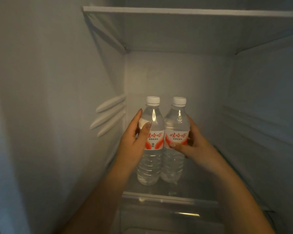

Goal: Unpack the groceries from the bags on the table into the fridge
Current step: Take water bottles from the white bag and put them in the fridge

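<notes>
Two clear water bottles with white caps and red-and-white labels stand upright side by side inside the open fridge. My left hand (135, 139) is wrapped around the left bottle (152, 119) at its label. My right hand (191, 142) grips the right bottle (176, 120) the same way. The two bottles touch each other, and their bases are at or just above the glass shelf (201, 183). The grocery bags and the table are out of view.
The fridge interior is white and dim. An upper shelf (193, 12) spans the top. Several rail ribs (108, 115) stick out of the left wall. A drawer or lower compartment (159, 217) lies below the glass shelf's front edge.
</notes>
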{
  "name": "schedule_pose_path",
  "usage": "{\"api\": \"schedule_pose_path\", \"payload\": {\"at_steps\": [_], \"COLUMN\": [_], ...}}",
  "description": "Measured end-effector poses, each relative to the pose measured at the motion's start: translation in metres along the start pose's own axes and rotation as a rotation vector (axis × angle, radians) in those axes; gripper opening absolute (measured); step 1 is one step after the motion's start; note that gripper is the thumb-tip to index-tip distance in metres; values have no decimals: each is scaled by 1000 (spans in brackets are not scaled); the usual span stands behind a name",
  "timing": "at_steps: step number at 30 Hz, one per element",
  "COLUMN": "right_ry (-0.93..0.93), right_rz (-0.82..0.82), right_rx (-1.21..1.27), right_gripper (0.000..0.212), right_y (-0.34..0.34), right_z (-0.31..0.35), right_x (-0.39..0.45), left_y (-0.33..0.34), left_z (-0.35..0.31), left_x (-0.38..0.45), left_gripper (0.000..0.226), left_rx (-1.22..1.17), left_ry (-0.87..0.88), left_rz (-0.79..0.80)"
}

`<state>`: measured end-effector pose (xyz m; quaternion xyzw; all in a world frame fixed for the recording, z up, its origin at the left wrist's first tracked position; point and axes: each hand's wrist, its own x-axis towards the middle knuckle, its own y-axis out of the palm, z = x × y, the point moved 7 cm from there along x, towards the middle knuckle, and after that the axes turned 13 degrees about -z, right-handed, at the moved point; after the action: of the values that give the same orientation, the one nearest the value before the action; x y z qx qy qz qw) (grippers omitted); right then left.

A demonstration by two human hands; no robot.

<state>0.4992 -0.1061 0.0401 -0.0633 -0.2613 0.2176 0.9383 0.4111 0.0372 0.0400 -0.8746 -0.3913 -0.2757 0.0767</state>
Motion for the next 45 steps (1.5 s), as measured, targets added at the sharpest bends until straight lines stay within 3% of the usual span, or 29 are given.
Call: {"api": "schedule_pose_path", "payload": {"at_steps": [5,10,21,29,37,41,44,45], "right_ry": [100,151,174,197,153,140,115,111], "right_rz": [125,121,4,-33,-69,-52,-30,-28], "right_rx": [-184,-215,-203,-182,-231,-248,-265,-258], "right_gripper": [90,84,83,86,84,81,79,79], "right_y": [1,8,28,55,76,86,91,92], "right_z": [-14,-27,-35,-54,-75,-79,-79,-80], "right_x": [-7,-10,32,79,118,132,138,138], "left_y": [0,2,6,13,3,-1,-3,-3], "left_z": [-1,20,76,94,115,124,129,129], "left_x": [-15,-24,30,66,87,98,102,102], "left_gripper": [99,116,106,41,93,76,53,56], "left_rx": [373,431,479,270,434,490,391,378], "left_ry": [44,55,46,-45,25,29,-41,-39], "left_rz": [284,243,2,-266,-301,-291,-286,-283]}}
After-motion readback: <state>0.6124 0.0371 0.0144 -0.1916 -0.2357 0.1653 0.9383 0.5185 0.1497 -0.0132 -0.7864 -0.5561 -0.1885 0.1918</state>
